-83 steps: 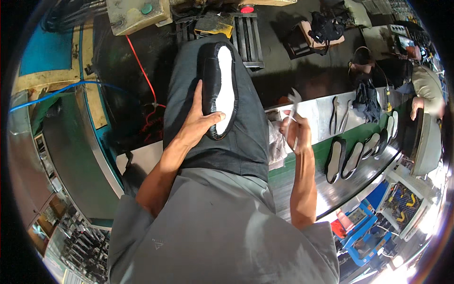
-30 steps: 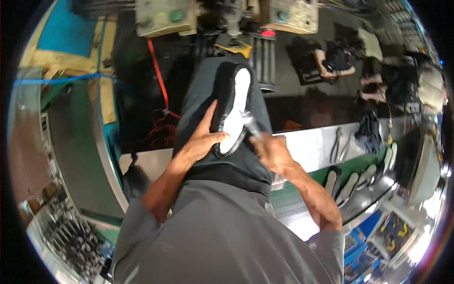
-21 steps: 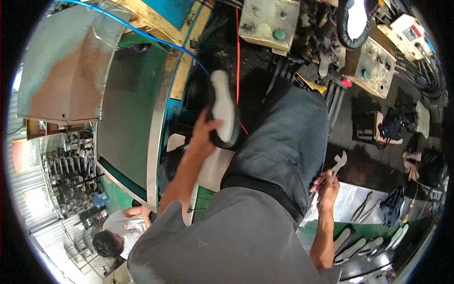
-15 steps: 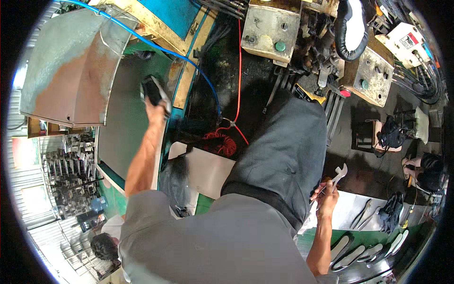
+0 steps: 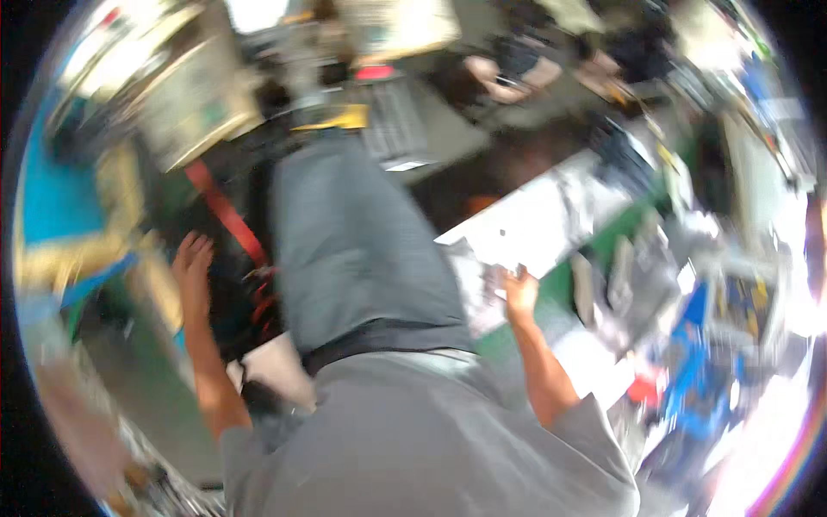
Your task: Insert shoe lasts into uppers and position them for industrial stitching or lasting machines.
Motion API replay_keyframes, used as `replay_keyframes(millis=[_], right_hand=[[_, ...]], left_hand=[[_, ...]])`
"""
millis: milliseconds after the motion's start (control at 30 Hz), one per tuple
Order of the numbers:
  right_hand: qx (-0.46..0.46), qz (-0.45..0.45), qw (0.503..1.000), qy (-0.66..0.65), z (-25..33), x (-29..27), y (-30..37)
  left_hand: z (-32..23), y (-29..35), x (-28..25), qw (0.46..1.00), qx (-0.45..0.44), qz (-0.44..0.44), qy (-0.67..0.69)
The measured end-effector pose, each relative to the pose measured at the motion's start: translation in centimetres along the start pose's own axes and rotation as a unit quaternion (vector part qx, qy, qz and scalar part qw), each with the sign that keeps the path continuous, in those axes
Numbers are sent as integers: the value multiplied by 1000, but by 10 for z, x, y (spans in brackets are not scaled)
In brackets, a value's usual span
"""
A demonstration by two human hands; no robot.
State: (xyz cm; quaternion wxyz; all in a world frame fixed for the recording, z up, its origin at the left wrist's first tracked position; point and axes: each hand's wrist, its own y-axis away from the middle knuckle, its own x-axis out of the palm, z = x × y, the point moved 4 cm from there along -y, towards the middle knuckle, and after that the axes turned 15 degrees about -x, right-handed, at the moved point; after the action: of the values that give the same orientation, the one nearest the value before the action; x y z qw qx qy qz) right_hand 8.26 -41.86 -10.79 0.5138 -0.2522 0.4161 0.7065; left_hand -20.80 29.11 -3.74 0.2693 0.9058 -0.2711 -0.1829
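The whole view is smeared by motion. My left hand point(image 5: 195, 263) hangs at the left beside a red hose point(image 5: 226, 215), its fingers stretched out and nothing visible in it. Over the edge of a white bench point(image 5: 538, 226), to the right of my dark trousers, is my right hand point(image 5: 520, 293). Its fingers are too blurred to show whether they grip anything. Pale, indistinct shapes lie on the bench close to those fingertips.
A grimy control box point(image 5: 189, 108) stands at the upper left, with a red button point(image 5: 374, 73) and a yellow part point(image 5: 340, 117) ahead of my knees. Dark cloth point(image 5: 622, 155) lies at the bench's far end. Blurred grey pieces point(image 5: 637, 276) and blue items point(image 5: 689, 353) fill the right.
The view has swung to the right. My left hand has let go of the dark shoe-shaped object and moved off the green-grey surface. The wrench in my right hand no longer shows clearly.
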Motion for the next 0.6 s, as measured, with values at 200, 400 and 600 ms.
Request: replay_keyframes(millis=[200, 400, 600], right_hand=[[-77, -56, 990, 108, -29, 4, 3], [-92, -272, 931, 223, -104, -144, 17], [48, -93, 974, 202, -249, -221, 1]], left_hand=[[-32, 20, 171, 987, 53, 154, -16], [-72, 48, 220, 980, 73, 153, -106], [-68, 57, 247, 970, 68, 189, -133]])
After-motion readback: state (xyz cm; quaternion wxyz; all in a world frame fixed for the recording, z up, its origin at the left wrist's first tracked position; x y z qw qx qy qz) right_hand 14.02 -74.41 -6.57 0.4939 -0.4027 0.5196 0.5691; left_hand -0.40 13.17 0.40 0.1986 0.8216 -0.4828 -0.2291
